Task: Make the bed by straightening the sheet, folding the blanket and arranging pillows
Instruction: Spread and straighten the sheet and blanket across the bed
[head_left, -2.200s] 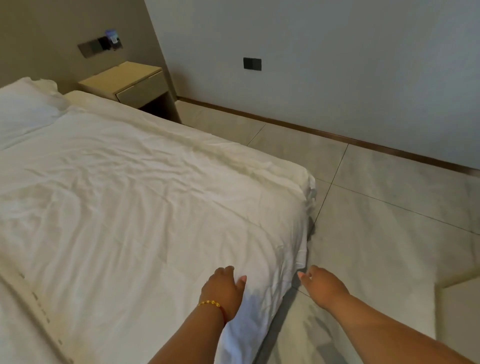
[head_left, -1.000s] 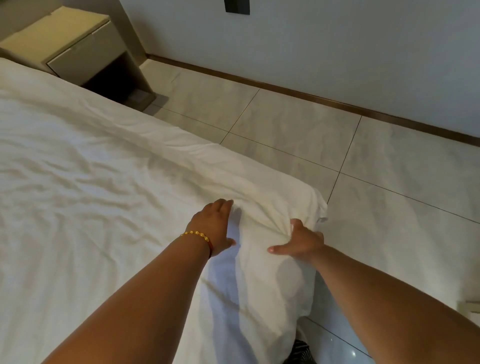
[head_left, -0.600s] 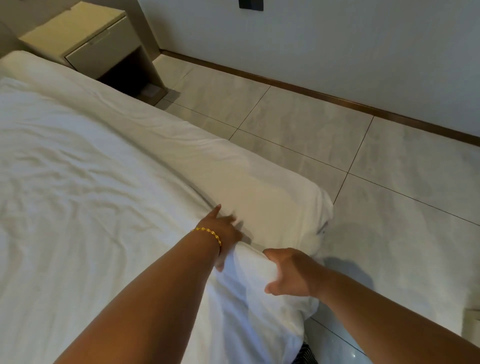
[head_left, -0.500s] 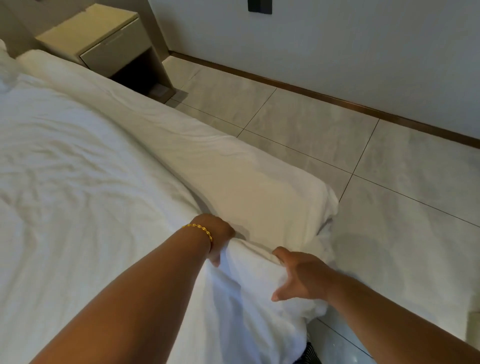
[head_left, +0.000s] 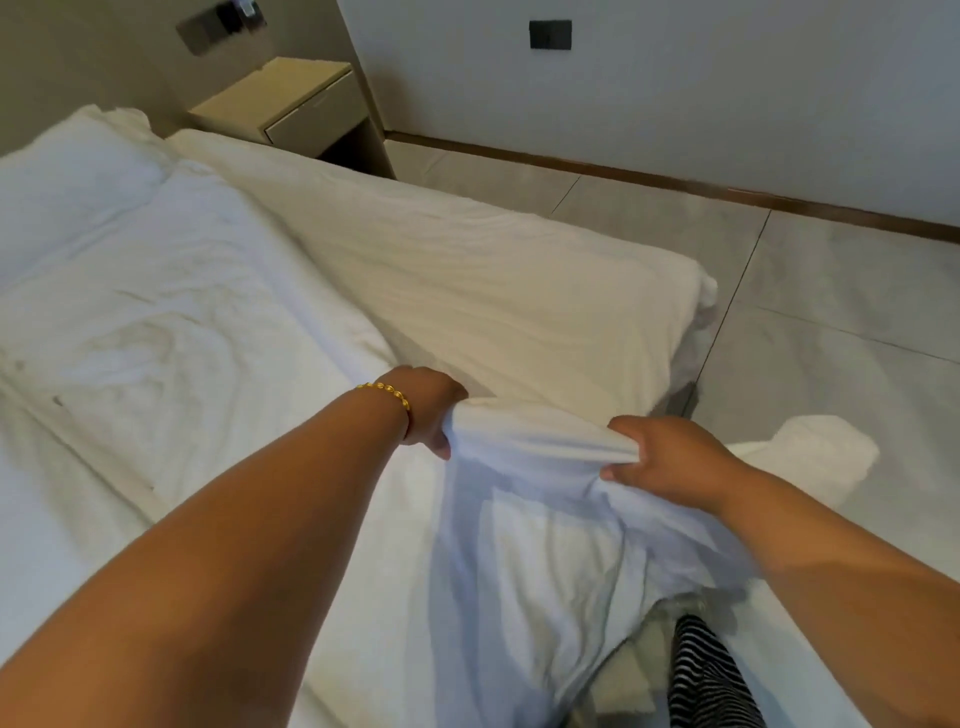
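Observation:
A white blanket (head_left: 171, 312) covers the left part of the bed. Its near corner is lifted and bunched between my hands. My left hand (head_left: 428, 408), with a gold bracelet on the wrist, grips the blanket's edge. My right hand (head_left: 662, 460) grips the same edge a little to the right. Beyond my hands the white fitted sheet (head_left: 493, 286) lies bare on the mattress out to the bed's right corner. A white pillow (head_left: 67, 176) lies at the head of the bed, far left.
A beige nightstand (head_left: 296, 106) stands beside the bed's head against the wall. Grey floor tiles (head_left: 831, 322) lie to the right of the bed. A white cloth (head_left: 826, 457) lies on the floor by my right arm. Striped fabric (head_left: 706, 675) shows at the bottom edge.
Both hands have closed on the blanket's corner and pulled it back toward me and to the left. More bare sheet now shows at the bed's right corner.

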